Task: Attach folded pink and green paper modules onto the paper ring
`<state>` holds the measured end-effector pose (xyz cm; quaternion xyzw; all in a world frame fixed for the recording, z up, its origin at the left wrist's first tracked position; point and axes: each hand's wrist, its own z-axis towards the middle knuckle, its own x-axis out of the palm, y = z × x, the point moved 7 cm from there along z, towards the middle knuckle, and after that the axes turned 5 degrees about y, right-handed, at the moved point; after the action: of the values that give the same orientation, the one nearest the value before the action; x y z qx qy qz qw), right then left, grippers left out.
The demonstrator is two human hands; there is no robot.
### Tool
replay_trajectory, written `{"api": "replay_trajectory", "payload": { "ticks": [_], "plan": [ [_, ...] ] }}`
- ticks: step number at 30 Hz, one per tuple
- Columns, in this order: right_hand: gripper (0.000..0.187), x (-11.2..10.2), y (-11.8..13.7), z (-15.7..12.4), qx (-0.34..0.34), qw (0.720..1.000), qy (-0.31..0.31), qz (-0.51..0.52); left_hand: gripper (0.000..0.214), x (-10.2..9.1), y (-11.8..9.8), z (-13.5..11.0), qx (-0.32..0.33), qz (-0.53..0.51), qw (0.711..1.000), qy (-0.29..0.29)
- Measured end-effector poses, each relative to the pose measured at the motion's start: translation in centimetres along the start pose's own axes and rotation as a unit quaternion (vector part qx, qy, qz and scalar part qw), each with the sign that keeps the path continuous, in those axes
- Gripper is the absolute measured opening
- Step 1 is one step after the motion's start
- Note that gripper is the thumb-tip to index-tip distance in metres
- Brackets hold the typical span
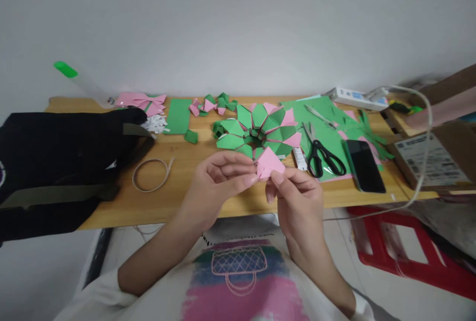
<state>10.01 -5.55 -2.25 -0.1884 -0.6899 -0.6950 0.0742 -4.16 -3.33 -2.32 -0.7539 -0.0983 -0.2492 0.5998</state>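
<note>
Paper, pink and folded to a peak at the top, is held in the head view over the front part of the worktop, just before the green-and-pink ring; whether the two touch cannot be told. The left hand has its grip pinched on the paper's left side, thumb against fingers; the right hand has its grip pinched at the lower right corner. The paper looks very light and dry, so slipping seems unlikely, but hard pressure would probably crease or crush it. Its folded edges, where layers seem to double up, look the stiffest place to take hold; the flat face would likely dent. Scissors lie to the right, well apart
</note>
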Motion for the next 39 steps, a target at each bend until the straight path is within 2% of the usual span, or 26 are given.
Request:
{"api": "replay_trajectory", "payload": {
  "ticks": [4,8,15,21,24,31,35,39],
  "plan": [
    [0.020,0.3,-0.1,0.2,0.034,0.999,0.024,0.030,0.025,0.5,0.0,-0.1,-0.001,-0.009,1.000,0.010],
    [0.021,0.4,0.0,0.0,0.040,0.998,0.023,0.033,0.023,0.5,0.2,-0.1,-0.011,-0.006,1.000,-0.010],
    [0.016,0.0,0.3,-0.4,0.002,1.000,0.014,-0.009,0.017,0.3,-0.2,-0.2,0.015,0.020,0.999,-0.023],
    [0.015,-0.2,1.1,-0.7,-0.065,0.993,0.002,-0.098,0.019,0.4,-1.5,-1.0,0.082,0.158,0.981,-0.075],
    [0.016,0.2,1.6,-1.1,-0.099,0.984,0.006,-0.146,0.029,1.0,-2.5,-1.7,0.168,0.254,0.948,-0.094],
    [0.017,0.9,2.3,-1.7,-0.178,0.958,0.022,-0.223,0.047,2.5,-3.7,-2.8,0.346,0.425,0.830,-0.106],
    [0.014,0.3,2.1,-1.6,-0.164,0.967,-0.005,-0.196,0.032,3.7,-4.6,-3.3,0.391,0.503,0.765,-0.089],
    [0.015,-0.1,1.8,-1.3,-0.133,0.978,-0.020,-0.159,0.023,3.9,-5.1,-4.1,0.409,0.527,0.739,-0.095]
  ]
}}
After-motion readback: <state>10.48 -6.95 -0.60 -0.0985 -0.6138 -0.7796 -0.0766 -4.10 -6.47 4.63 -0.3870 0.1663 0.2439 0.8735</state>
